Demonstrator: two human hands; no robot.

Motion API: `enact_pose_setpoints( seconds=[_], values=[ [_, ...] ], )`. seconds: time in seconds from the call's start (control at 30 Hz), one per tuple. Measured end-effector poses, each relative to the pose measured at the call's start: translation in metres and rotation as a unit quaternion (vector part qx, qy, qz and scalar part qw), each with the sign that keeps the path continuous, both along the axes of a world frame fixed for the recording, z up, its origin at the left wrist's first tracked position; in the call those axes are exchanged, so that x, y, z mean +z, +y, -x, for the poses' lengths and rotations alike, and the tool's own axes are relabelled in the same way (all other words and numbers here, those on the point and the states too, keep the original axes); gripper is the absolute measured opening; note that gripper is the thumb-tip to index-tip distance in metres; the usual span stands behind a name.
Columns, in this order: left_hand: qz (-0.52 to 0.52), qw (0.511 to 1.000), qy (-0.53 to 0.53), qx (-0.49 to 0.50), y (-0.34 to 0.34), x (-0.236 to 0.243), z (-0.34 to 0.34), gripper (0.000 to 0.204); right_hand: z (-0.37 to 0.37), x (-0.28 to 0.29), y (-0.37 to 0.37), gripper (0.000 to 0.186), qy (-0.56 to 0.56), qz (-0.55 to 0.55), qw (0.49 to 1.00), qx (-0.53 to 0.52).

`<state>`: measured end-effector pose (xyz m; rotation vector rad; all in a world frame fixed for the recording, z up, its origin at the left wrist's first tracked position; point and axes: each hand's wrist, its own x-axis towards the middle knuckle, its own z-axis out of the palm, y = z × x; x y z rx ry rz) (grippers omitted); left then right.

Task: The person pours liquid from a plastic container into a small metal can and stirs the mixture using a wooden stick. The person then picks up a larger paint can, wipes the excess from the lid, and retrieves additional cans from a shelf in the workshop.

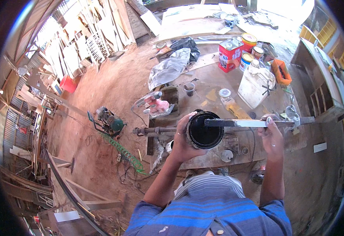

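Observation:
My left hand (183, 142) is closed round the side of a round open can (205, 146) whose inside is black. The can is held up over the near edge of the workbench, its mouth facing me. In my right hand (272, 135) is a flat stirring stick (246, 123), pinched between thumb and fingers. Its left end is coated dark and reaches over the can's mouth; a pale stretch shows nearer my fingers. Whether its tip touches the contents I cannot tell.
The workbench (215, 92) carries a red tin (230, 55), a white jerrycan (254, 86), an orange box (281, 72), a pink sander (156, 106) and a plastic cup (189, 89). Left on the floor are a compressor (108, 120) and green coiled hose (126, 155). A wooden cabinet (317, 78) stands right.

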<state>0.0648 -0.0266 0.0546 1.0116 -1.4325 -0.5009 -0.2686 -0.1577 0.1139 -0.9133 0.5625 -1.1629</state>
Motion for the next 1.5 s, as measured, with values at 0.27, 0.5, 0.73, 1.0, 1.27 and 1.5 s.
enact_pose_setpoints(
  seconds=[0.27, 0.5, 0.73, 1.0, 1.27, 1.5],
  values=[
    [0.025, 0.995, -0.092, 0.036, 0.003, 0.014, 0.000, 0.135, 0.000, 0.014, 0.011, 0.021, 0.017, 0.057, 0.998, -0.013],
    [-0.033, 0.998, -0.059, 0.010, 0.009, -0.007, 0.009, 0.131, -0.013, 0.045, 0.034, 0.018, 0.200, 0.212, 0.957, -0.010],
    [-0.168, 0.984, -0.056, -0.002, 0.025, -0.074, 0.042, 0.125, -0.055, -0.002, 0.049, 0.012, 0.400, 0.146, 0.903, 0.058],
    [-0.167, 0.984, 0.015, -0.068, 0.024, -0.104, 0.044, 0.124, -0.056, -0.112, 0.047, 0.044, 0.397, 0.153, 0.902, 0.072],
    [-0.042, 0.988, -0.070, -0.135, -0.010, -0.060, 0.017, 0.130, -0.064, -0.096, 0.051, 0.095, 0.282, 0.136, 0.933, 0.178],
    [0.010, 0.980, -0.070, -0.184, -0.045, -0.055, 0.025, 0.120, -0.075, -0.074, 0.053, 0.092, 0.342, 0.172, 0.923, 0.029]
  ],
)
